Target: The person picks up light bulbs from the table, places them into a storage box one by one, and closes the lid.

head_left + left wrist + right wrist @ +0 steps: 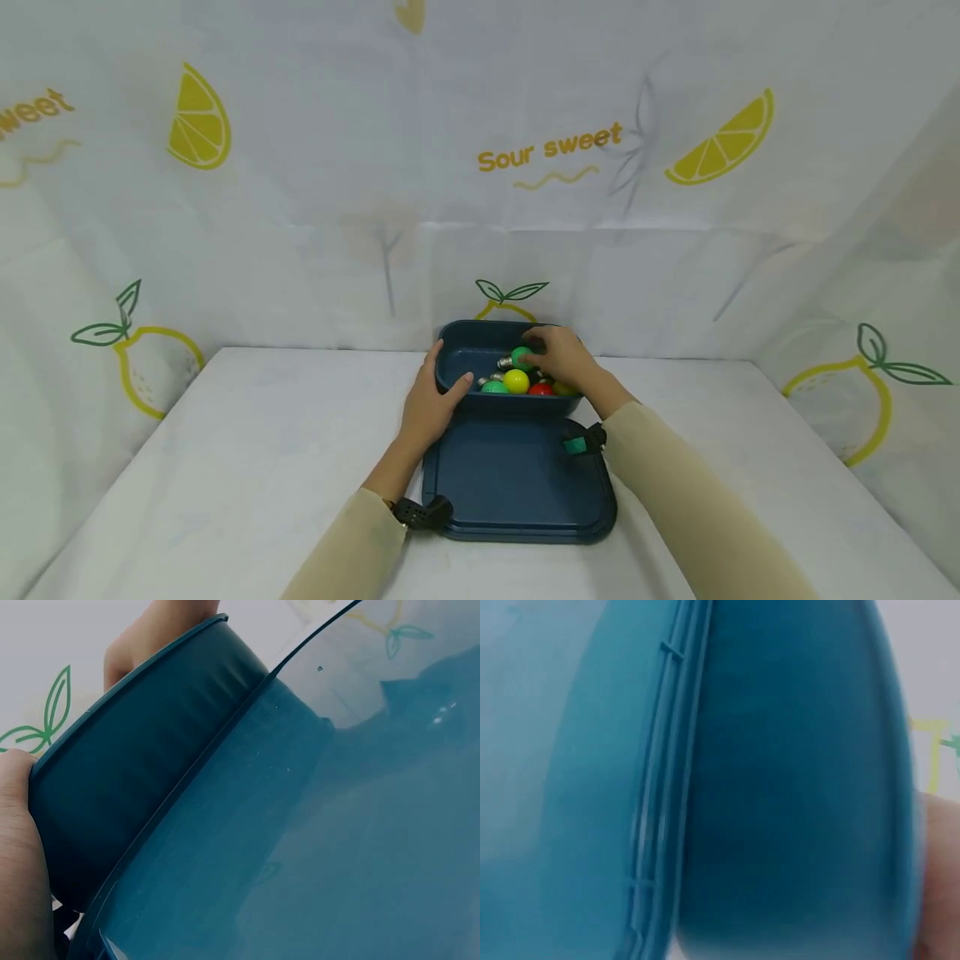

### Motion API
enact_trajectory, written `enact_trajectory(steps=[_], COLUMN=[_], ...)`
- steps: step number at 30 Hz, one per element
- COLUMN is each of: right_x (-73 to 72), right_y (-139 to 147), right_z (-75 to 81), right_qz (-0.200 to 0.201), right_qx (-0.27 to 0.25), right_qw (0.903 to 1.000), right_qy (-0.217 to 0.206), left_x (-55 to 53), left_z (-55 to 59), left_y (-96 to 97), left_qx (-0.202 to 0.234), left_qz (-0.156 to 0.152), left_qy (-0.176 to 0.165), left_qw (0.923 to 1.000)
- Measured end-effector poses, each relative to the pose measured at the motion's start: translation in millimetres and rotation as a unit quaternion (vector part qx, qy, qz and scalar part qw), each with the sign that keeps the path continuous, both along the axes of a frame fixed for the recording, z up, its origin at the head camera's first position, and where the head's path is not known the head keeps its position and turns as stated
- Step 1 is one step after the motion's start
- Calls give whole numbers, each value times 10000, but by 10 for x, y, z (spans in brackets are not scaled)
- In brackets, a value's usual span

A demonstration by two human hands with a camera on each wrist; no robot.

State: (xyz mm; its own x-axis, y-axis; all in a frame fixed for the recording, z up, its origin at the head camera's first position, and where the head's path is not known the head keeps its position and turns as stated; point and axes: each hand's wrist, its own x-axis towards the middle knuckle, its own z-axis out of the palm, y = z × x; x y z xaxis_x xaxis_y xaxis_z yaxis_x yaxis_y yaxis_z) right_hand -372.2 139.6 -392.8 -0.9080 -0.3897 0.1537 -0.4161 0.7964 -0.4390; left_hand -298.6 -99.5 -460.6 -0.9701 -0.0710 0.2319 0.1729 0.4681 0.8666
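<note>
A dark blue plastic box (480, 405) stands at the back of the table with several small coloured light bulbs in it. My left hand (429, 404) grips its left end, the thumb at the front rim and the fingers along the side. Over the box's right half, my right hand (561, 354) pinches a green light bulb (521, 358) whose metal screw base points left. Below it lie a yellow bulb (516, 382), a red bulb (541, 389) and another green bulb (494, 387). In the right wrist view the box wall (795, 780) hides the fingertips.
A dark blue lid or tray (517, 483) lies flat on the white table (300, 467), directly in front of the box. Behind the box hangs a white curtain (315, 275) printed with lemons. Black wrist straps (423, 512) sit on both forearms.
</note>
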Motion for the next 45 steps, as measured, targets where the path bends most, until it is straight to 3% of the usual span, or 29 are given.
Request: enact_trajectory(steps=[4,8,13,17,21,24,29,32,35,38,41,45], right_x=[131,306,593,842,1012,1091,1254,1351,1418,1474,1512,1516], right_y=[82,158,281,407,560,678,864,938,997,1060,1113,1145], right_z=[55,81,99,65,-18,-79,-199,-313,-446,-572,-663,-732], right_qz=[-126,-234,-323,-519,-637,-617,-489,-304,-107,-11,53,460], right_qx=[-802,-1533,-2042,-2240,-2061,-1889,-1655,-1446,-1393,-1291,-1169,-876], right_qw=[9957,9826,9643,9549,9575,9628,9741,9827,9871,9900,9921,9939], right_qy=[452,1025,1655,1880,1912,1831,1461,1115,782,562,459,479], left_x=[13,29,12,6,42,130,368,537,687,772,791,781], left_z=[-3,-11,-29,-12,26,34,52,55,28,-14,-45,-44], left_y=[-17,-18,10,15,-11,-49,-154,-306,-490,-621,-668,-673], left_qx=[-52,-41,-43,178,515,512,654,640,-14,-1004,-1773,-2166], left_qz=[17,24,30,-84,-212,-205,-382,-673,-1084,-1562,-1884,-2120], left_qy=[7,35,-14,75,204,189,-136,-383,-512,-446,-205,-75], left_qw=[10000,10000,10000,9998,9982,9983,9970,9949,9928,9816,9657,9529])
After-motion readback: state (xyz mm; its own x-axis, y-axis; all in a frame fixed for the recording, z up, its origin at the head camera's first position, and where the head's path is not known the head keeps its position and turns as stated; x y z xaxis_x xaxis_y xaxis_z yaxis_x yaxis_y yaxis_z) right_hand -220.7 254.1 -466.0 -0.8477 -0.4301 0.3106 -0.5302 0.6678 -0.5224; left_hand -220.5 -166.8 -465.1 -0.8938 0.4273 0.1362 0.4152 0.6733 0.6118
